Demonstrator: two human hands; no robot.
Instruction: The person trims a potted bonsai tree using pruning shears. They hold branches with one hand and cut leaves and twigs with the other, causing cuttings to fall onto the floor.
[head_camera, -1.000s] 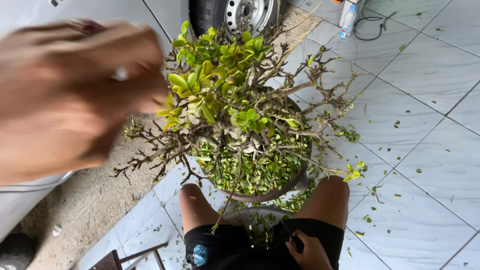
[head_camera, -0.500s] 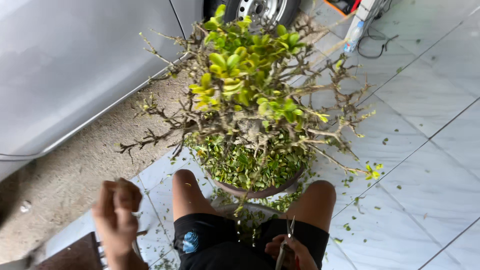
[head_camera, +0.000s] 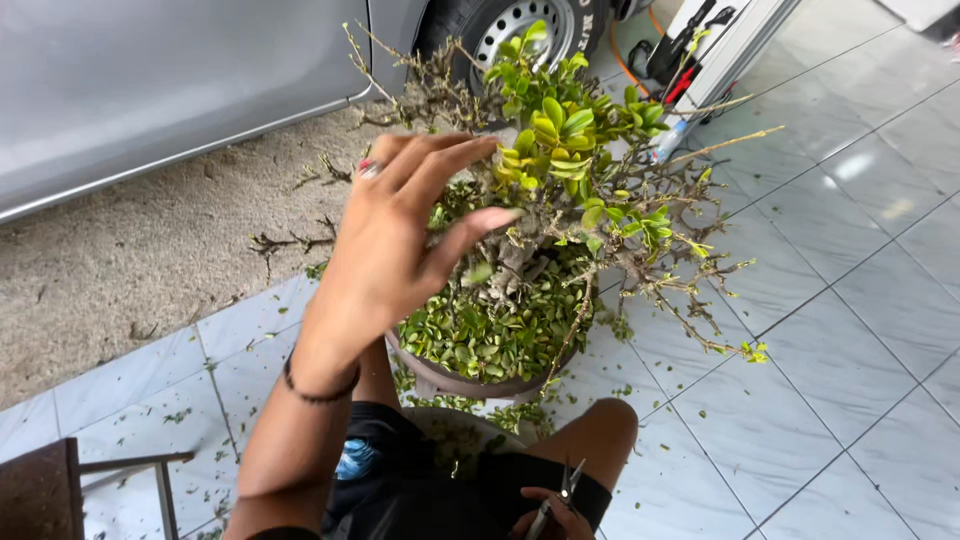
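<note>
My left hand, fingers spread and loose, reaches mid-frame into the small leafy potted tree; brittle twigs could snap. My right hand clasps small metal shears, bottom edge.

A silver car body with its wheel stands along a sandy strip, green clippings litter the pale floor tiles, and a dark stool sits at the lower left.
</note>
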